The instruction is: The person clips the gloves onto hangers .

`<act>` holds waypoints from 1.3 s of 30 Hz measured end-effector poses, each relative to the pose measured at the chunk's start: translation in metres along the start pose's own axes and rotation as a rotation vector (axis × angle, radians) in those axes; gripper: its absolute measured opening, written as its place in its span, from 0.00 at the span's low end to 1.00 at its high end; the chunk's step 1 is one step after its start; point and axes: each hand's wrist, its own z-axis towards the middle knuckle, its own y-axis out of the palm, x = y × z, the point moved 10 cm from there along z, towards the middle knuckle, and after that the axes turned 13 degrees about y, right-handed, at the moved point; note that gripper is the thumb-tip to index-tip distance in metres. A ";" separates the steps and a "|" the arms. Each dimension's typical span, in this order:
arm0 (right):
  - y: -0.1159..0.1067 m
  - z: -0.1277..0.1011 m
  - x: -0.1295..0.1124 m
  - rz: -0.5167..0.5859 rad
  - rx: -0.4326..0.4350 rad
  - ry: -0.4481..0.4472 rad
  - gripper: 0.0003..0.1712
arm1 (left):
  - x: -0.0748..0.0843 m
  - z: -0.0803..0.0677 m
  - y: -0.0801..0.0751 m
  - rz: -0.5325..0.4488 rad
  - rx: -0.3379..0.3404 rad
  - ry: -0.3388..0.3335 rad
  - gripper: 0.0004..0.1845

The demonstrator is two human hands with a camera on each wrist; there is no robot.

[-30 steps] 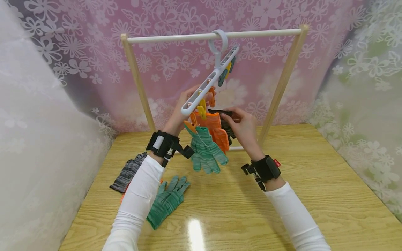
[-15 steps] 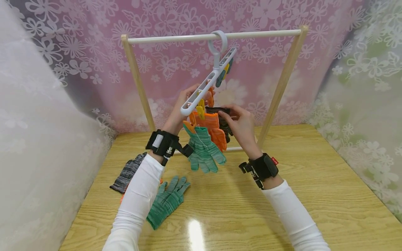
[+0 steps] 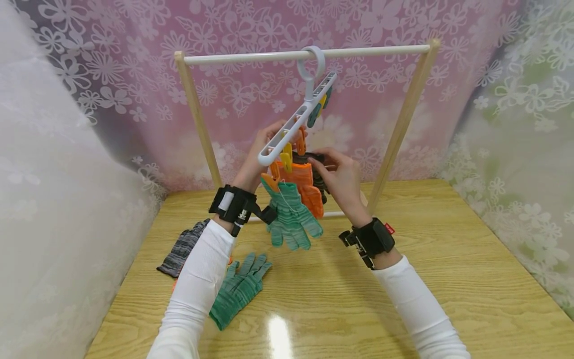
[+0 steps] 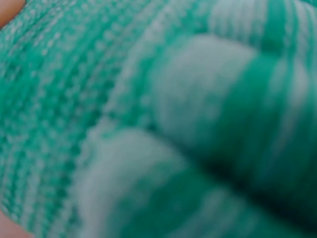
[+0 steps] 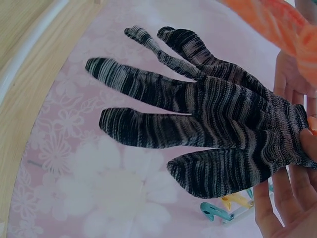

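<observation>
A black-and-grey knit glove (image 5: pixel 218 114) hangs below the hanger, its cuff pinched between thumb and fingers of my right hand (image 3: pixel 343 177). My left hand (image 3: pixel 263 144) is behind the grey-white hanger (image 3: pixel 291 124), its fingers at an orange clothespin (image 3: pixel 301 142) just above that cuff; the hanger partly hides them. Nearer me, a yellow clothespin (image 3: pixel 286 157) holds an orange glove (image 3: pixel 302 182). At the hanger's near end another orange clothespin (image 3: pixel 270 180) holds a green glove (image 3: pixel 291 219). That green knit fills the left wrist view, blurred.
The hanger hooks over the white bar (image 3: pixel 372 51) of a wooden-legged rack. Teal and yellow clothespins (image 3: pixel 314 115) hang at its far end. On the table (image 3: pixel 341 309) lie a green glove (image 3: pixel 239 289) and a grey-black glove (image 3: pixel 184 249), with orange fabric partly under my left sleeve.
My right hand has moved slightly left with the black-and-grey glove, bringing its cuff under the orange clothespin. The hanger has swung a little; my left hand stays almost in place.
</observation>
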 end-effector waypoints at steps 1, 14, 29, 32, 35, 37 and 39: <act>0.000 0.000 -0.001 0.002 0.002 -0.003 0.13 | 0.000 0.000 0.000 0.004 0.000 -0.006 0.06; -0.003 0.003 -0.009 0.023 0.031 0.003 0.13 | -0.007 -0.006 -0.002 0.034 -0.018 -0.098 0.13; -0.004 0.007 -0.013 0.063 0.047 -0.005 0.12 | -0.006 -0.009 -0.003 0.002 -0.017 -0.103 0.15; -0.004 0.007 -0.014 0.092 0.050 -0.012 0.11 | -0.004 -0.008 -0.001 -0.004 -0.019 -0.097 0.15; -0.007 0.008 -0.016 0.122 0.067 -0.018 0.11 | -0.002 -0.007 0.000 -0.010 -0.022 -0.079 0.11; -0.009 0.008 -0.017 0.134 0.082 -0.018 0.11 | -0.001 -0.006 0.000 0.002 -0.014 -0.074 0.08; -0.010 0.007 -0.017 0.137 0.091 -0.013 0.11 | -0.002 -0.006 -0.001 0.008 -0.003 -0.073 0.06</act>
